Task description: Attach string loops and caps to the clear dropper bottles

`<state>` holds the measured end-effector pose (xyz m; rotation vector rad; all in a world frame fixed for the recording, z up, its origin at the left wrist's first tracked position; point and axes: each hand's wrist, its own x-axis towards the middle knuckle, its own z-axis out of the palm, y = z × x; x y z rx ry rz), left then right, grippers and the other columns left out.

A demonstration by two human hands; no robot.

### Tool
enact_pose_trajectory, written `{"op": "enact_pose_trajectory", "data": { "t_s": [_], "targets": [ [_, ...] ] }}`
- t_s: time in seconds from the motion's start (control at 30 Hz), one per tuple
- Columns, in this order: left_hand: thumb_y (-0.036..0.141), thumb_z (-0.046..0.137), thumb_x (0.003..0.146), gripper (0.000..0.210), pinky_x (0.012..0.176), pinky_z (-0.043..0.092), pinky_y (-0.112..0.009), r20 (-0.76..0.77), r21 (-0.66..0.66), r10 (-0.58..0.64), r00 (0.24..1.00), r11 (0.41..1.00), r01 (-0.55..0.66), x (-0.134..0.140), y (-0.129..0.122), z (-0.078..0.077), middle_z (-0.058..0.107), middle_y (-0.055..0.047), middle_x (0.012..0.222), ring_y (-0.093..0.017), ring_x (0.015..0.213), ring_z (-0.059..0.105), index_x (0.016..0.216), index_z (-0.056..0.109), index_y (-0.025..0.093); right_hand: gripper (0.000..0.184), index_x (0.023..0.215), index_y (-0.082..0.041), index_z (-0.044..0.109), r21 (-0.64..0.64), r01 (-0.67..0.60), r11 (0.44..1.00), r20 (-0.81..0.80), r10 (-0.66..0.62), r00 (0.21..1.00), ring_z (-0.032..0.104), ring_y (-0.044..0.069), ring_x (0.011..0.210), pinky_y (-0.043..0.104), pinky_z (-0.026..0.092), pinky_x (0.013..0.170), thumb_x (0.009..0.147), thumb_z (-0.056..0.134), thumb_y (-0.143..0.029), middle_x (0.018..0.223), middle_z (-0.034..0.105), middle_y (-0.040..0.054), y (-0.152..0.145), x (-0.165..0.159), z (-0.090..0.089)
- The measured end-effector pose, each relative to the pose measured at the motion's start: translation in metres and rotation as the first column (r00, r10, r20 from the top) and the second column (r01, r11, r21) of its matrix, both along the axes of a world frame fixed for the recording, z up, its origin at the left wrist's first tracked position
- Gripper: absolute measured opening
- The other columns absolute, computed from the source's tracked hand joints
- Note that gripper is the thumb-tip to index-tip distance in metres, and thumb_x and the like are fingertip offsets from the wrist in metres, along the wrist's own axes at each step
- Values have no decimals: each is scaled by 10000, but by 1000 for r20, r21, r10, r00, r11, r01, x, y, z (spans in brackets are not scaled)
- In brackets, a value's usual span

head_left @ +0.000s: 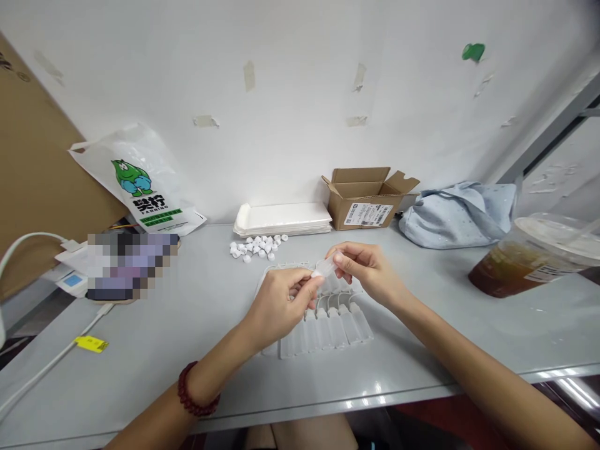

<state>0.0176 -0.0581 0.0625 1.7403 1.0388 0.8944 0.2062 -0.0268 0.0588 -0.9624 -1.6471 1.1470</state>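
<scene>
Between my two hands a small translucent plastic bottle [327,265] is held tilted above the table. My right hand [368,269] pinches its body at the upper right end. At the other end, the fingers of my left hand [284,303] close on its white cap [316,274]; how far the cap is on cannot be made out. Below lie several similar bottles [323,331] in a row, with thin looped straps at their necks. More bottles behind them are partly hidden by my hands. A heap of small white caps [257,246] rests farther back on the left.
At the back stand a stack of white trays [284,219] and an open cardboard box [363,200]. A light blue cloth bag [459,215] and a tilted drink cup [520,262] are at right. A white plastic bag [140,181], phone [135,269] and charging cable [56,359] occupy the left.
</scene>
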Motion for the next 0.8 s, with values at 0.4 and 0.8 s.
{"op": "enact_pose_trajectory", "data": {
  "t_s": [0.4, 0.8],
  "targets": [
    [242, 458, 863, 212, 684, 461, -323, -506, 433, 411, 758, 881, -189, -51, 47, -6, 696, -52, 826, -211, 745, 631, 827, 655, 173, 298, 883, -161, 624, -4, 261, 965, 65, -260, 963, 506, 121, 568, 243, 404, 496, 783, 615, -441, 664, 622, 27, 33, 20, -4],
    [192, 375, 863, 339, 882, 484, -378, -567, 483, 341, 750, 875, -32, -60, 75, -41, 694, -93, 1060, -237, 995, 625, 952, 702, 167, 247, 886, -150, 640, 160, 372, 914, 470, -402, 786, 538, 151, 627, 284, 424, 638, 706, 608, -315, 661, 611, 8, 78, 64, -25]
  ]
}}
